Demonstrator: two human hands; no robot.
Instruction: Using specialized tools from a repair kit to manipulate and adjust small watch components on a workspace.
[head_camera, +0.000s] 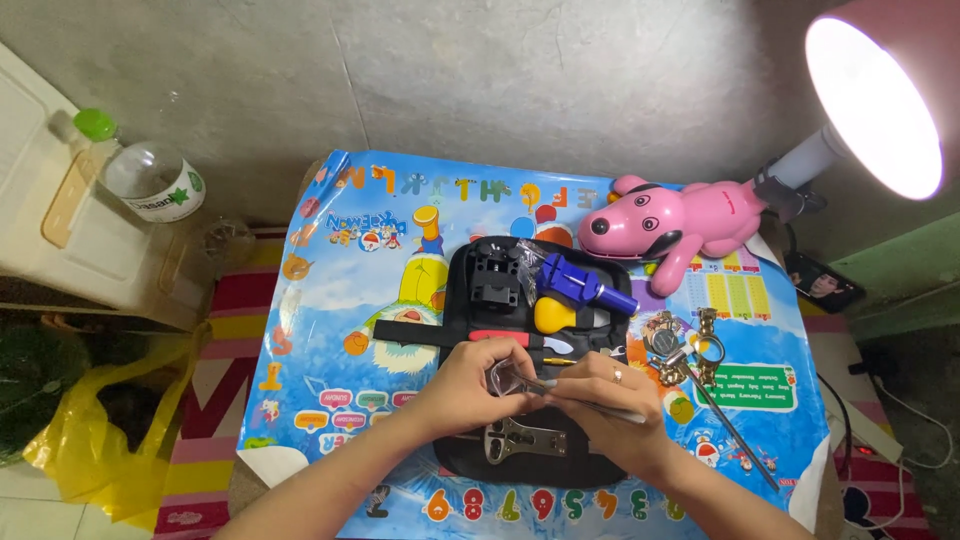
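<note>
Left hand (468, 385) pinches small clear plastic piece (508, 378), possibly bag, above open black tool case (470, 285). Right hand (610, 400) grips thin metal rod tool (600, 407), tip at plastic piece.

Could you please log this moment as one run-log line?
left hand: pinching small clear bag | right hand: holding thin metal tool at bag | under: black tool case

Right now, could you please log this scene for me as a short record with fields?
Left hand: pinches a small clear bag
Right hand: holds a thin metal tool, tip at the bag
Under hands: black tool case, open, with a metal wrench
In case: blue tool, yellow knob
Surface: cartoon mat
Behind: pink dog toy, lit lamp
</note>
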